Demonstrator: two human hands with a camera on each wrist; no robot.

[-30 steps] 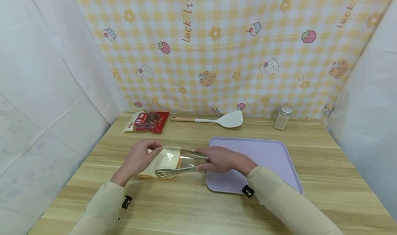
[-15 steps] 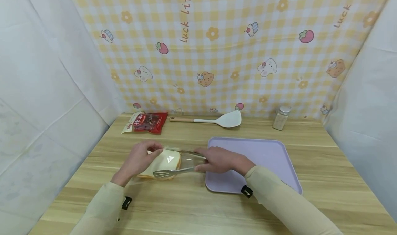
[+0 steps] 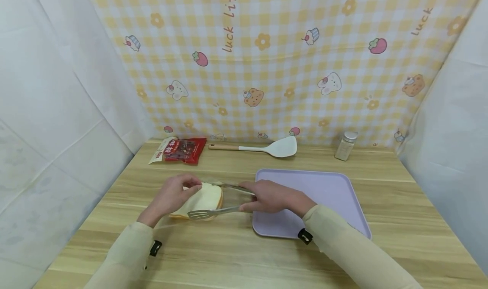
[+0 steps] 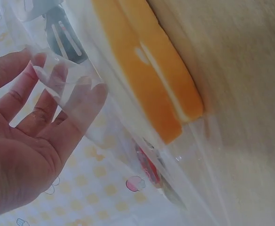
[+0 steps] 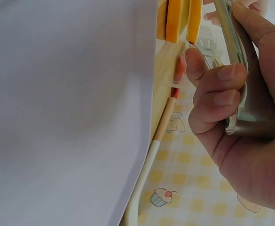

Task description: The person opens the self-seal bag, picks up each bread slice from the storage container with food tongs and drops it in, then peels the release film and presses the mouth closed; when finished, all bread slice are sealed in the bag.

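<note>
Sliced white bread [image 3: 203,199] with orange-brown crusts lies stacked at the left of the table, in a clear plastic bag [image 4: 71,96]. My left hand [image 3: 176,194] is over the bread's left side; in the left wrist view its thumb and a fingertip pinch the bag's film. My right hand [image 3: 268,195] grips metal tongs [image 3: 225,210] by the bent end, with fingers curled round it. The tongs' arms are spread: the slotted tip is at the bread's near edge, the other arm reaches its far side. Whether either tip touches bread cannot be told.
A lilac tray [image 3: 320,187] lies under and beyond my right wrist. At the back are a red snack packet [image 3: 185,150], a white spatula [image 3: 283,147] with a wooden handle and a small jar [image 3: 346,146]. A checked cloth [image 3: 282,77] hangs behind.
The bright glare of film over the bread's top has disappeared. The tongs' slotted tip has shifted very slightly left. Both hands keep their holds and stay nearly in place.
</note>
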